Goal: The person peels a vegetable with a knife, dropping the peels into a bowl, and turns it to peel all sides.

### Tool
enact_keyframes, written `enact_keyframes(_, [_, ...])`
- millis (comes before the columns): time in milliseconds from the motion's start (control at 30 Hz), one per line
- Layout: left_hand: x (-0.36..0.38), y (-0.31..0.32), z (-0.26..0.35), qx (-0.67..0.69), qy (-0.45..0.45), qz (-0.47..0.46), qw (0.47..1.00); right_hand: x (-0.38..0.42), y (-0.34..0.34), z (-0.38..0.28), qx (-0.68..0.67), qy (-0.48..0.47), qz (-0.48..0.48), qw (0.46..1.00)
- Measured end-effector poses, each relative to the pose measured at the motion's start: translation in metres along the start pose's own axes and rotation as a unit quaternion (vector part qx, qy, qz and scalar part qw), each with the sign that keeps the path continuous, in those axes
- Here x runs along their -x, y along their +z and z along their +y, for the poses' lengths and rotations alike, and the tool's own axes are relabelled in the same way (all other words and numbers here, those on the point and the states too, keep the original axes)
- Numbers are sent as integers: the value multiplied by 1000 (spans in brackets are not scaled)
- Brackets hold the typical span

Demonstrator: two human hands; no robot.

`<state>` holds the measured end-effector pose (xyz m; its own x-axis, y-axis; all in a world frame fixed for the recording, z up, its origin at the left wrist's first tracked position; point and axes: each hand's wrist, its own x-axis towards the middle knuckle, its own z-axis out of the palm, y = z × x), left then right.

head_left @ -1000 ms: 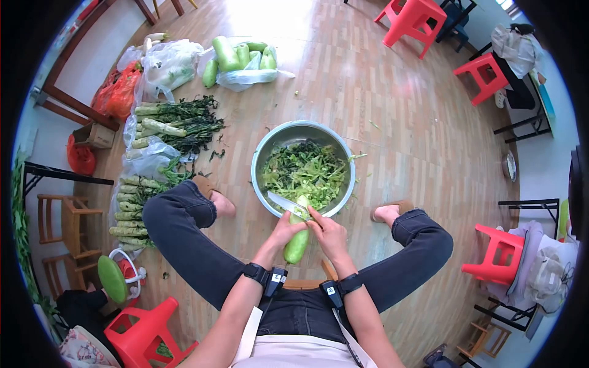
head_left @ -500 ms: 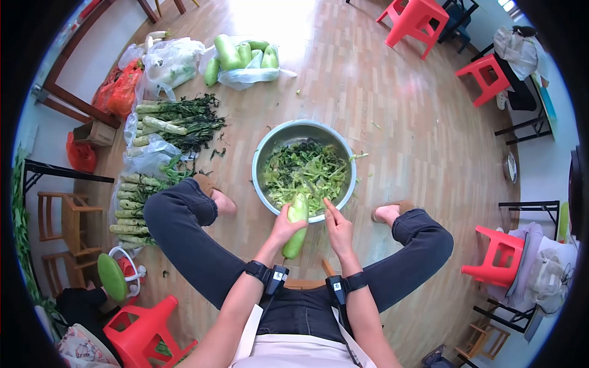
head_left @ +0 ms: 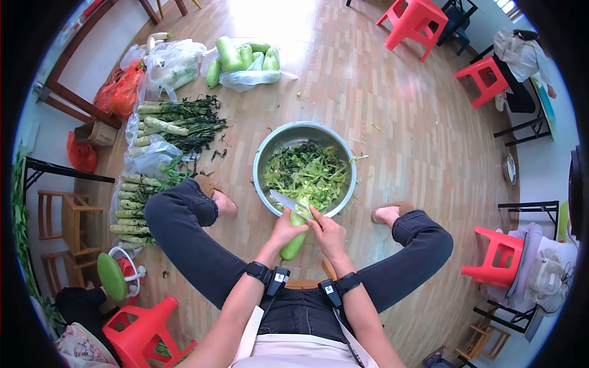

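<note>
1. Gourd (head_left: 293, 246), long, smooth and pale green, is the thing I have in the middle of my feed: held between the two bare hands, its upper end over the near rim of the basin and its lower end pointing back towards the wearer's lap
2. I see the left hand (head_left: 286, 229) closed around the gourd from the left side, thumb lying across it
3. I read the right hand (head_left: 331, 237) as closed on the handle end of a knife with a broad, silvery metal blade (head_left: 286, 201); the handle itself is mostly hidden by the fingers
4. From here the blade slants up and left across the upper end of the gourd, tip over the basin; I cannot tell how deep the edge sits
5. Below the blade I have a wide, round, silver metal basin (head_left: 257, 153) on the light brown wood-plank floor (head_left: 405, 153), with a heap of chopped light and dark green vegetable pieces (head_left: 307, 172) inside
6. Off to the left of the basin I make out thick, pale green stalks with dark leaves (head_left: 178, 126), laid in rows on clear plastic
7. Beyond those, more pale green gourds (head_left: 229, 56) lie in a clear plastic bag, with a bulging whitish see-through bag (head_left: 175, 69) just beside them
8. Around the room's edges I count four red plastic stools (head_left: 415, 26), all well apart from the hands
</note>
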<state>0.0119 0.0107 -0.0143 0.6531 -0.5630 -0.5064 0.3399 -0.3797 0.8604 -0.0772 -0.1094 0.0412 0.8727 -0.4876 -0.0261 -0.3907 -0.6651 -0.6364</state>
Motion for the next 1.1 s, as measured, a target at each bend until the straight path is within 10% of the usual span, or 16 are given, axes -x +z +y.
enact_keyframes(467, [-1,8,-10,-3,12,-1,1000,-5,14,6,-9,0,68,998])
enact_keyframes(667, [11,11,10,12,24,-18,999,-15,29,43,-409,241,43,879])
enact_keyframes(1100, [2,2,16,227,-74,-24,971,9,-4,-6,-85,38,-19,995])
